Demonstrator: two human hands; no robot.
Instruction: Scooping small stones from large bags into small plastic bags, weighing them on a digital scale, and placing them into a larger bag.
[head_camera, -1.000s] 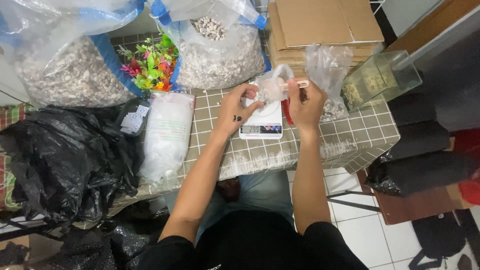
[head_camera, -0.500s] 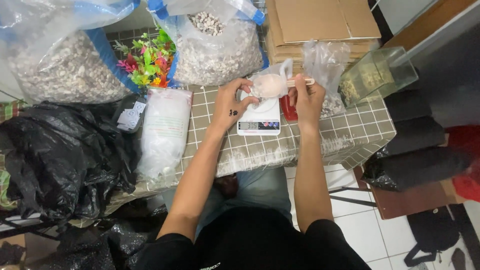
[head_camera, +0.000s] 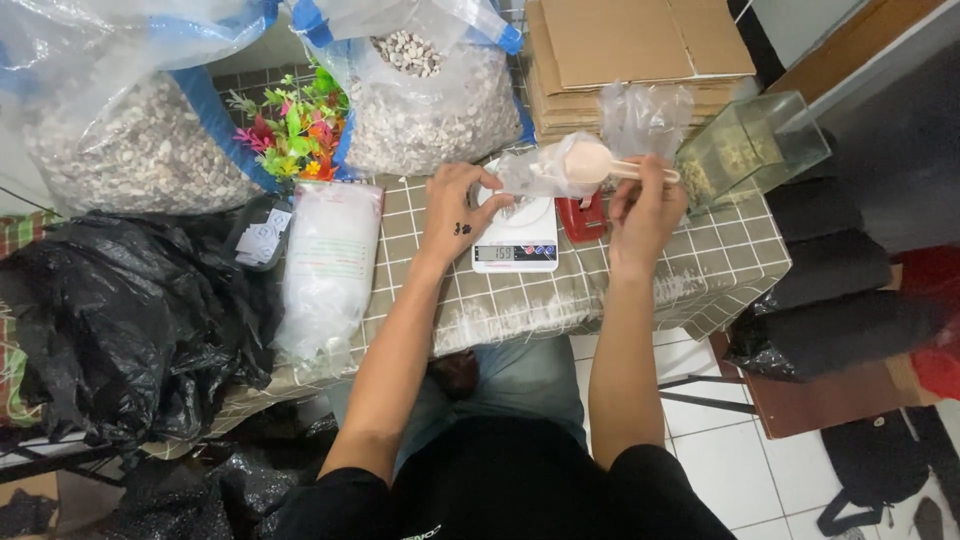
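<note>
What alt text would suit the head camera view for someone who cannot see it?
A right hand tips a pale scoop into a small clear bag, held by the left hand over a white scale on a checked table.

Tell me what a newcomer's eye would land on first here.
Centre: the right hand tips a pale scoop into a small clear bag that the left hand holds over a white scale. Behind stand two big sacks of pebbles, bright plastic plants between them.
</note>
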